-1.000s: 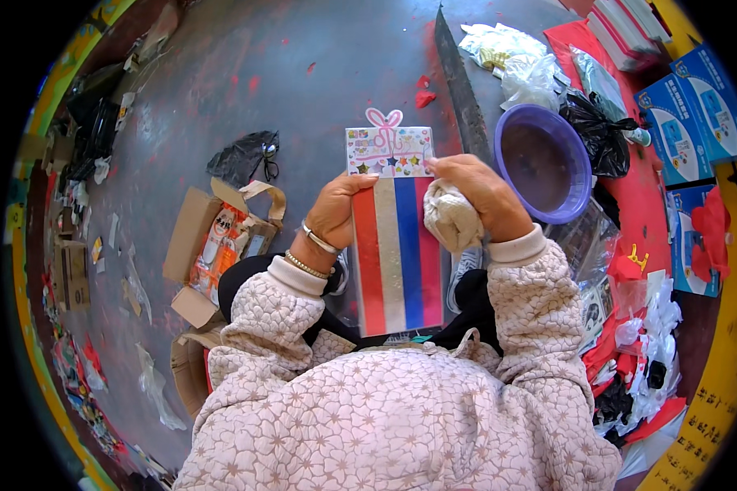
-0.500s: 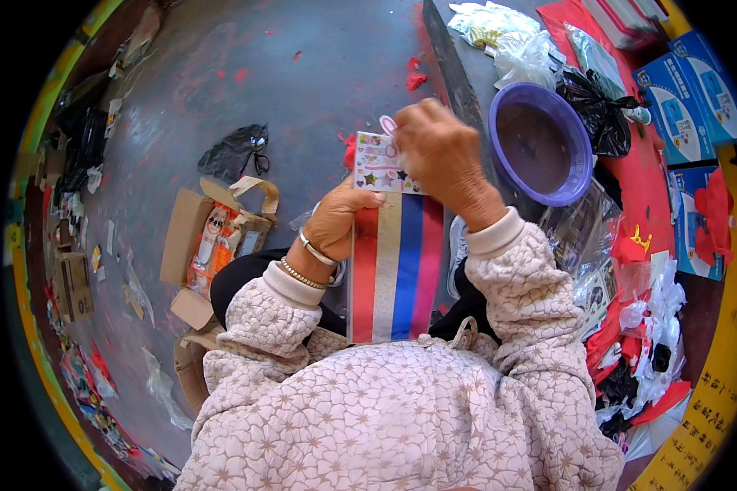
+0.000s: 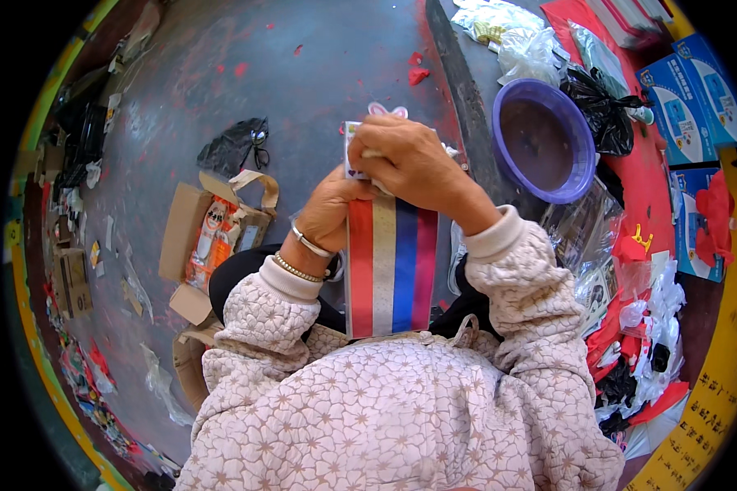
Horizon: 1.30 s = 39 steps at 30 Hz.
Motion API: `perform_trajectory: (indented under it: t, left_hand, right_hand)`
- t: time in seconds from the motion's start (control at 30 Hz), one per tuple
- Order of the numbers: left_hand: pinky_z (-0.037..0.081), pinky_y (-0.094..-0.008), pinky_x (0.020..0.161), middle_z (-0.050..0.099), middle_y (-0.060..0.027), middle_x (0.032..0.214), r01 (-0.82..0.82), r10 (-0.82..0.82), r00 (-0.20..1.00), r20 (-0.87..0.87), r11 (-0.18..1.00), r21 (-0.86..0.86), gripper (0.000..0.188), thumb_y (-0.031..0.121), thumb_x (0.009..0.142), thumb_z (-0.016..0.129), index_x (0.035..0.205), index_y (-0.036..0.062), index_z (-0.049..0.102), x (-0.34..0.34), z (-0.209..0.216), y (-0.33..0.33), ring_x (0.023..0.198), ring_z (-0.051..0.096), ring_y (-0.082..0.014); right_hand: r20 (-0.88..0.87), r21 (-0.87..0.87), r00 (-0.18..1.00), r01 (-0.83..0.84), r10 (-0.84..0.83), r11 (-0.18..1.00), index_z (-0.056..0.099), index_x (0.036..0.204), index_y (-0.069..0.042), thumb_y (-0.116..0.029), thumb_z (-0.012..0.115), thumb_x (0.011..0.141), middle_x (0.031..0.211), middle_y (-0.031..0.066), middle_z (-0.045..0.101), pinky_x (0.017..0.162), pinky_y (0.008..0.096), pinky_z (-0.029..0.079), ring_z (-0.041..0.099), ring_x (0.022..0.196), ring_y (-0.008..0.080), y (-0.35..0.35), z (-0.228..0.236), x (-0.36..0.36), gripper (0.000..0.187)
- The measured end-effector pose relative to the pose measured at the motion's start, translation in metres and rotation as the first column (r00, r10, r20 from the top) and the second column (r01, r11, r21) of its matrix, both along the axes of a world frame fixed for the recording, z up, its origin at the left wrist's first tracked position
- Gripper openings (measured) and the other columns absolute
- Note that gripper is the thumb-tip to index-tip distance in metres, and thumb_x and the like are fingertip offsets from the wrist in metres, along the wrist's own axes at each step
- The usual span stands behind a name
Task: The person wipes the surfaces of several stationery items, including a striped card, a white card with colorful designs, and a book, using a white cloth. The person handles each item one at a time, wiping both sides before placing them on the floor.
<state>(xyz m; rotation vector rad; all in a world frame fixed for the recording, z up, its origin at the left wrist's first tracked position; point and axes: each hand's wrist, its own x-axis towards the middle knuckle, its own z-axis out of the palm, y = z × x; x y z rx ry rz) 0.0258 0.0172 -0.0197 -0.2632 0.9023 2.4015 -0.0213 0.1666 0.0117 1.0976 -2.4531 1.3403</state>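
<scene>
My left hand (image 3: 332,211) is closed on the upper left edge of a glossy sheet (image 3: 382,270) with red, gold, blue and magenta stripes. On top of the striped sheet's far end lies a small white sticker sheet (image 3: 351,141), mostly hidden by my right hand (image 3: 418,164). The right hand's fingers are bent and pinched together over the stickers. A pink-and-white piece shaped like rabbit ears (image 3: 387,110) sticks out beyond its knuckles, seemingly held in that hand. Something pale shows at its fingertips, too small to make out.
An open cardboard box (image 3: 187,233) with orange packets stands at left, near a black plastic bag (image 3: 233,151). To the right are a purple basin (image 3: 585,168) of murky water, a knotted black bag (image 3: 599,110), blue boxes (image 3: 688,114) and heaped plastic wrappings (image 3: 663,327).
My right hand has moved left and nearer, now covering most of the sticker sheet. The ear-shaped piece shows above the knuckles. My left hand keeps its hold, shifted slightly left.
</scene>
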Motion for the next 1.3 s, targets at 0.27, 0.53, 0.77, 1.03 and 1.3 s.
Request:
perform_trajectory:
  t: [0.27, 0.53, 0.77, 1.03, 1.3]
  left_hand:
    - [0.053, -0.0349, 0.077, 0.056, -0.0188, 0.104, -0.085, 0.024, 0.989, 0.148, 0.903, 0.422, 0.041, -0.007, 0.074, 0.045, 0.115, -0.0069, 0.042, -0.003, 0.003, -0.022, 0.091, 0.061, -0.026]
    - [0.053, -0.0356, 0.076, 0.061, -0.0176, 0.099, -0.021, -0.029, 0.992, 0.121, 0.922, 0.385, 0.036, -0.003, 0.075, 0.047, 0.111, -0.0066, 0.047, -0.003, 0.005, -0.007, 0.086, 0.063, -0.0252]
    - [0.051, -0.0323, 0.075, 0.064, -0.012, 0.091, -0.026, -0.001, 0.994, 0.11, 0.969, 0.244, 0.027, 0.001, 0.076, 0.049, 0.102, -0.0034, 0.055, -0.002, 0.0, -0.008, 0.082, 0.063, -0.0203]
    - [0.053, -0.0392, 0.079, 0.057, -0.022, 0.106, -0.039, -0.009, 0.991, 0.131, 0.933, 0.358, 0.043, -0.004, 0.074, 0.045, 0.117, -0.0082, 0.041, -0.004, -0.004, -0.005, 0.09, 0.062, -0.0288]
    - [0.053, -0.0422, 0.079, 0.056, -0.0249, 0.107, -0.035, -0.022, 0.992, 0.125, 0.9, 0.434, 0.043, -0.004, 0.074, 0.044, 0.117, -0.009, 0.041, -0.005, -0.006, -0.002, 0.091, 0.062, -0.0321]
  right_hand:
    - [0.876, -0.277, 0.48, 0.568, -0.039, 0.775, 0.057, 0.077, 0.0, -0.027, 0.057, 0.084, 0.059, 0.0052, 0.054, 0.043, 0.0253, 0.045, 0.054, 0.047, 0.0128, 0.089, 0.012, -0.001, 0.028]
    - [0.893, -0.355, 0.4, 0.348, 0.205, 0.868, 0.059, 0.094, 0.002, -0.032, 0.049, 0.09, 0.076, 0.004, 0.062, 0.049, 0.0182, 0.045, 0.055, 0.057, 0.0047, 0.046, 0.0, 0.02, 0.036]
    - [0.909, -0.322, 0.376, 0.36, 0.179, 0.876, 0.058, 0.099, 0.005, -0.021, 0.048, 0.091, 0.082, 0.0047, 0.063, 0.053, 0.0174, 0.046, 0.056, 0.062, 0.0051, 0.039, 0.006, 0.017, 0.029]
    - [0.906, -0.351, 0.359, 0.334, 0.227, 0.875, 0.059, 0.097, 0.005, -0.019, 0.049, 0.09, 0.08, 0.0045, 0.063, 0.051, 0.0173, 0.045, 0.056, 0.059, 0.0047, 0.047, 0.002, 0.016, 0.027]
    - [0.908, -0.37, 0.335, 0.348, 0.254, 0.861, 0.06, 0.085, 0.003, -0.02, 0.048, 0.089, 0.068, 0.0051, 0.061, 0.038, 0.0197, 0.043, 0.055, 0.045, 0.0076, 0.049, -0.007, 0.014, 0.027]
